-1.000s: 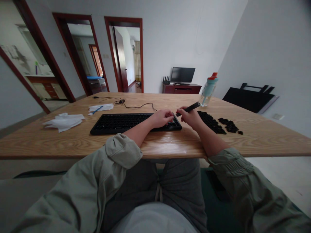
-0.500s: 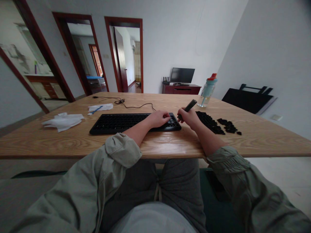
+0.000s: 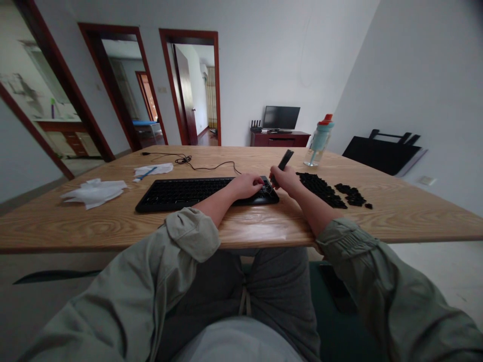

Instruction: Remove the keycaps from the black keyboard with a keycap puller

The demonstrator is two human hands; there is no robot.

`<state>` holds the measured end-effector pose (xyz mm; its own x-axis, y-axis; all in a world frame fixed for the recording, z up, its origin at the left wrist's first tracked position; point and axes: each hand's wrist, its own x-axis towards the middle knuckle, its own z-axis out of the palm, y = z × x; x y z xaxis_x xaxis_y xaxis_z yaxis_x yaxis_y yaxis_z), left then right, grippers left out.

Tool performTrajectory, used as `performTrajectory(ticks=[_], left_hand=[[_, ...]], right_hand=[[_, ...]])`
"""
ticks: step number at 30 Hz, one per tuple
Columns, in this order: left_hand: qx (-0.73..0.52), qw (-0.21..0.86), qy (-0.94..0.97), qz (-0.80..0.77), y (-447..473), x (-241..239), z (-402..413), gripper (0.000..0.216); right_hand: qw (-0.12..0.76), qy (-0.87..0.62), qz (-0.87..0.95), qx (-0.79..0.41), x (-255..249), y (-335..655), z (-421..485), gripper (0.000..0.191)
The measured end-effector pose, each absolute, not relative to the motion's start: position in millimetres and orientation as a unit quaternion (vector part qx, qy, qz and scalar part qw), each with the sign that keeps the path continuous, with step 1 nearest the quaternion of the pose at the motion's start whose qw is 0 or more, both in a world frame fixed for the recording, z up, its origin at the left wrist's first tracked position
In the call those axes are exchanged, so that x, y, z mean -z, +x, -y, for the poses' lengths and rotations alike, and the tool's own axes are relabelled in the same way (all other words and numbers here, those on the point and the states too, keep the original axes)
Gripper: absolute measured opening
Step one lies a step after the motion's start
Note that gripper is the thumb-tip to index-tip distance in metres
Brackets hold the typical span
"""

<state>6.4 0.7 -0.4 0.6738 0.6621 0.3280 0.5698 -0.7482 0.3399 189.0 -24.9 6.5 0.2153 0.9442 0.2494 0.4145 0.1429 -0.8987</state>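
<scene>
A black keyboard [image 3: 181, 193] lies on the wooden table, its right end under my hands. My left hand [image 3: 247, 186] rests on that right part with fingers bent against it; the fingertips are partly hidden. In my right hand [image 3: 285, 178] is a dark, long-handled keycap puller [image 3: 286, 159], its handle tilted up and its thin wire end low at the keyboard's right edge. Just beyond the right wrist, black keycaps [image 3: 320, 190] lie in a dense block, with a smaller loose group [image 3: 350, 195] farther right.
White tissues [image 3: 96, 192] lie at the left, with a blue-handled brush [image 3: 146, 173] on another tissue behind. The keyboard cable [image 3: 211, 166] runs across the back. A clear water bottle [image 3: 315, 148] stands behind the keycaps. The table's front edge [image 3: 264, 245] is near my lap.
My right hand has shifted slightly left, and the puller now stands a little steeper over the keyboard's right end. My left hand stays on the keyboard. The whole view has shifted slightly.
</scene>
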Motion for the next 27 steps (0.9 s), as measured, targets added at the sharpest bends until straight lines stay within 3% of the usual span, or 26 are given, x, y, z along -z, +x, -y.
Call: performTrajectory(ticks=[4, 11, 18, 27], left_hand=[[-0.207, 0.102, 0.916, -0.327, 11, 2, -6, 0.027], [-0.212, 0.115, 0.918, -0.314, 12, 3, -7, 0.025], [-0.207, 0.111, 0.916, -0.325, 12, 4, -5, 0.025], [-0.209, 0.148, 0.920, -0.297, 7, 2, 2, 0.018]], right_hand=[[0.449, -0.622, 0.586, -0.261, -15, 179, 23, 0.028], [0.378, -0.657, 0.640, -0.124, -21, 170, 27, 0.036], [0.435, -0.625, 0.627, -0.162, -7, 173, 26, 0.032], [0.464, -0.585, 0.662, -0.059, 13, 169, 32, 0.041]])
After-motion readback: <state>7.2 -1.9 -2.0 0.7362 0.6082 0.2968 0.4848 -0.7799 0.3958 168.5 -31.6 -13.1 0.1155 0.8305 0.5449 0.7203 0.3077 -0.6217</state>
